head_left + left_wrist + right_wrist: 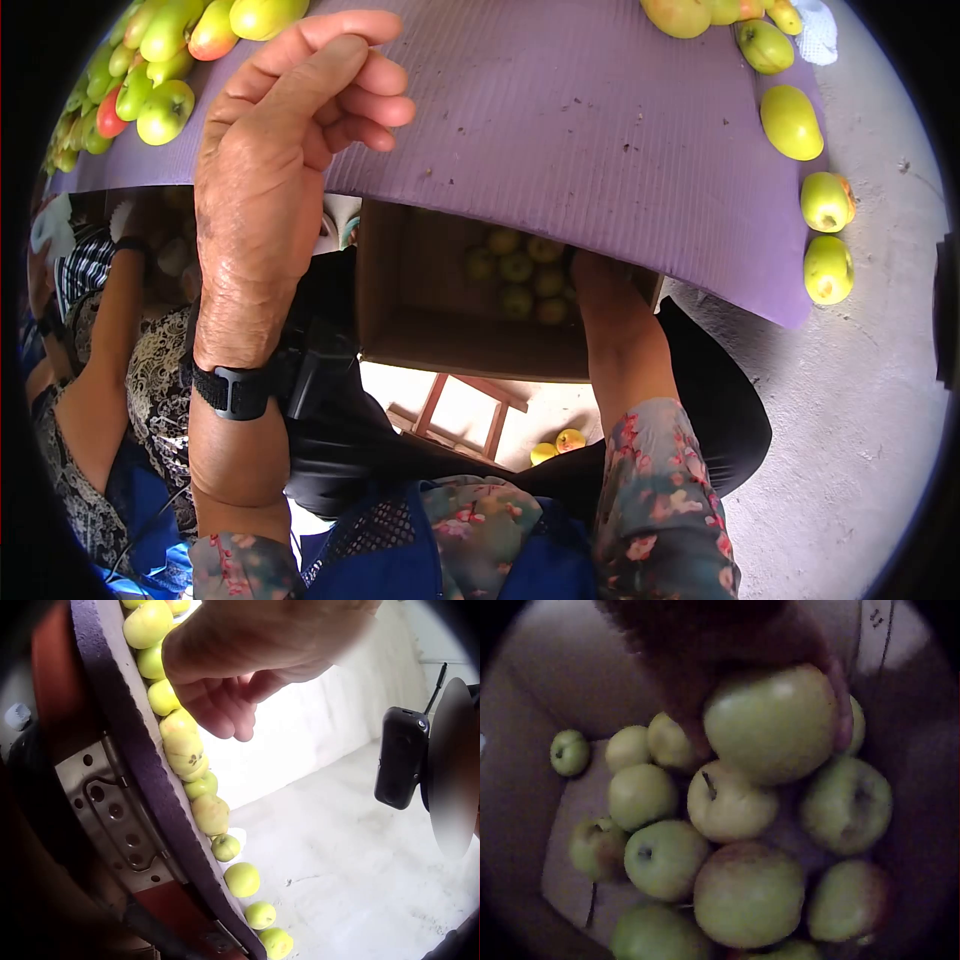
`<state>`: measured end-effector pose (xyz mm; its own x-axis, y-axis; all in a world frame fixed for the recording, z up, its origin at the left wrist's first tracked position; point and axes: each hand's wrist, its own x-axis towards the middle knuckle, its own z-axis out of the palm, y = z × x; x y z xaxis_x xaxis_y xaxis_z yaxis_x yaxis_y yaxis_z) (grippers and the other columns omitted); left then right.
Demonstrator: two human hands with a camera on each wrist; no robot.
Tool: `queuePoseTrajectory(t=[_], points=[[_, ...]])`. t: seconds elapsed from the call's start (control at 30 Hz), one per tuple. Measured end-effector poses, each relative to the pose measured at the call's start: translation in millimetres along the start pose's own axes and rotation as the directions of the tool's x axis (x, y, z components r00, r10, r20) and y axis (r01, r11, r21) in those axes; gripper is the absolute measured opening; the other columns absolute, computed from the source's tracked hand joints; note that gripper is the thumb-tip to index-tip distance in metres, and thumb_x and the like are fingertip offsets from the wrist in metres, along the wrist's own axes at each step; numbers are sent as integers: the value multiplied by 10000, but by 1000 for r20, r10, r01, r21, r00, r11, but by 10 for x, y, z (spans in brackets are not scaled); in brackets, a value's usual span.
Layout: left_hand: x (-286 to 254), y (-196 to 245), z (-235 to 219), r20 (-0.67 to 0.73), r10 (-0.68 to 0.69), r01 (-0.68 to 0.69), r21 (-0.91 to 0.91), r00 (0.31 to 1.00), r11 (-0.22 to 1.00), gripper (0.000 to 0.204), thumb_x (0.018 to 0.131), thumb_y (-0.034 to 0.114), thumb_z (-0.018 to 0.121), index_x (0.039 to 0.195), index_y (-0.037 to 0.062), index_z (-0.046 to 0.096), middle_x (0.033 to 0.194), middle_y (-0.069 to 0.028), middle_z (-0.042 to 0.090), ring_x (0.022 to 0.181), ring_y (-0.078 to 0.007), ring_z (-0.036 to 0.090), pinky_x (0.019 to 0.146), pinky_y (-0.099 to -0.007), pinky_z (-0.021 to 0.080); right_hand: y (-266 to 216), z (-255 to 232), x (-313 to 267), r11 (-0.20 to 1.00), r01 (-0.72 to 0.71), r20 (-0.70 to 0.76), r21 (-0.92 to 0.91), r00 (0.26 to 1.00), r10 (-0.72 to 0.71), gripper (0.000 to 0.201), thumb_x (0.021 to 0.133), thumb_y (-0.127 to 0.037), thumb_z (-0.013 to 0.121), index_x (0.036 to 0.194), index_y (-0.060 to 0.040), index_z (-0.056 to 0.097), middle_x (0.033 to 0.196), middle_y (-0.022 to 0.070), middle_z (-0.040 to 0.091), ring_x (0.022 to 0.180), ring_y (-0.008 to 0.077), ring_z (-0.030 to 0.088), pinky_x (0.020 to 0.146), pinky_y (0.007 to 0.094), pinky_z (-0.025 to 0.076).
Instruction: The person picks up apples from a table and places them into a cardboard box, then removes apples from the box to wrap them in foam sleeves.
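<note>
One yellow-green apple [769, 727] in right hand [735, 637]; grip closed, fingers curled round it, above other apples [746, 896] inside brown cardboard box [470, 355]. Left hand [265, 170] loosely curled, empty, over purple-covered counter [520, 120]. Likely boxing step; calls for low, gentle release.

right wrist: right hand [712, 641] dim, fingers partly behind held apple [772, 724]; lowest apples [660, 934] cropped by bottom edge; box marking [875, 618] illegible | left wrist: left hand [270, 645] cut off at top | head: worktop [520, 100] covers far part of box [470, 350]
</note>
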<state>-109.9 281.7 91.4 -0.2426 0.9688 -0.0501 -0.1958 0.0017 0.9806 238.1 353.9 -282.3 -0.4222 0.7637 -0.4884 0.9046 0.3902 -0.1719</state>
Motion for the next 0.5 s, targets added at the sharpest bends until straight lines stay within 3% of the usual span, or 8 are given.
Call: queuePoseTrajectory(t=[0.5], points=[[22, 3, -110, -12, 17, -17, -46, 1000, 999, 260, 998, 167, 497, 1141, 16, 652, 857, -23, 648, 769, -109, 625, 696, -247, 479, 75, -196, -2, 996, 21, 7, 91, 1000, -22, 522, 797, -349, 701, 1230, -75, 604, 1198, 141, 623, 1132, 323, 569, 994, 403, 438]])
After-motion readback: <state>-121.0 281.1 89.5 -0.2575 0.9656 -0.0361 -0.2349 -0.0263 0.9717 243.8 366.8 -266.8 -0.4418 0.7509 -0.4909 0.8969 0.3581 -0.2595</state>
